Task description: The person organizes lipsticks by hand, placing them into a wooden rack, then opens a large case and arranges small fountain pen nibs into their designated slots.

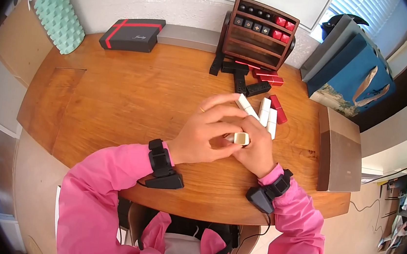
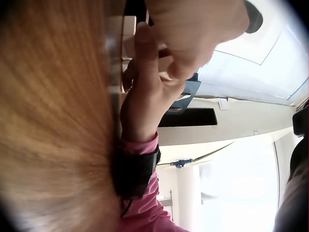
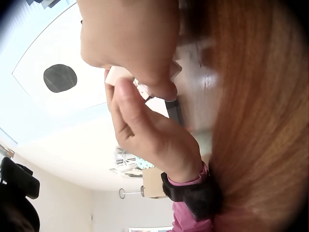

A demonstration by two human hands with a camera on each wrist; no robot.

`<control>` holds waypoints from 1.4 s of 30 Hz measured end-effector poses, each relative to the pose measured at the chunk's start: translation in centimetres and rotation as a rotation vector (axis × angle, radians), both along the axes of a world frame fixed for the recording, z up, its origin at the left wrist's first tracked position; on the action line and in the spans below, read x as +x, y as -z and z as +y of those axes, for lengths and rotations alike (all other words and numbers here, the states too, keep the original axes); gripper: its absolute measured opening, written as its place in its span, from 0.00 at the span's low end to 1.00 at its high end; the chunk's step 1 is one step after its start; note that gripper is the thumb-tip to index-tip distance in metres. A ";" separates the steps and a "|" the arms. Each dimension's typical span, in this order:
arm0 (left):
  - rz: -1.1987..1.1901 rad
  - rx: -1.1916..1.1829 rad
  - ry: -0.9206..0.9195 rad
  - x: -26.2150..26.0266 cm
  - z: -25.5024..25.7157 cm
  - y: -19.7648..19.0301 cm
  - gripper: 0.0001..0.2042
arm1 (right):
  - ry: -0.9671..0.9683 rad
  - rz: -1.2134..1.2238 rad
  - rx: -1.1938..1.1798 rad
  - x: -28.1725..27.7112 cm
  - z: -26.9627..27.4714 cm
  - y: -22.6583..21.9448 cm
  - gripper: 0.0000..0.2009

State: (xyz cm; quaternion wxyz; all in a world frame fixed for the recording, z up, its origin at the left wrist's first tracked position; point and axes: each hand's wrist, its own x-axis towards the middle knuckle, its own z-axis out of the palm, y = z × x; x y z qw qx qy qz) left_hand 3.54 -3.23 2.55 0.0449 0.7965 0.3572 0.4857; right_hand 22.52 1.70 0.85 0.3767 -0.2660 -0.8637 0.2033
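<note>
Over the table, both hands meet around a small white lipstick tube, its square, hollow-looking end facing up. My right hand grips the tube from the right. The left hand pinches near that end with thumb and forefinger, its other fingers spread above. In the right wrist view, a pale piece shows beside the left thumb. Much of the tube is hidden by fingers. Just beyond the hands lie several white lipsticks and a red lipstick.
A wooden rack at the back holds black and red lipsticks in its upper rows. Loose black lipsticks and red ones lie before it. A ribboned black box stands back left; a blue bag and brown box stand right.
</note>
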 end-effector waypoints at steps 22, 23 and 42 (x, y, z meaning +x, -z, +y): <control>-0.914 -0.842 0.197 -2.9 2.6 1.2 0.13 | 0.052 0.231 -0.322 -0.4 0.1 -0.1 0.16; -0.890 -0.815 0.175 -3.1 2.8 1.6 0.13 | 0.032 0.323 -0.346 -0.5 0.2 0.2 0.14; -0.618 -0.916 0.292 -2.7 2.2 1.5 0.12 | 0.074 0.187 -0.199 -0.2 -0.2 -0.7 0.15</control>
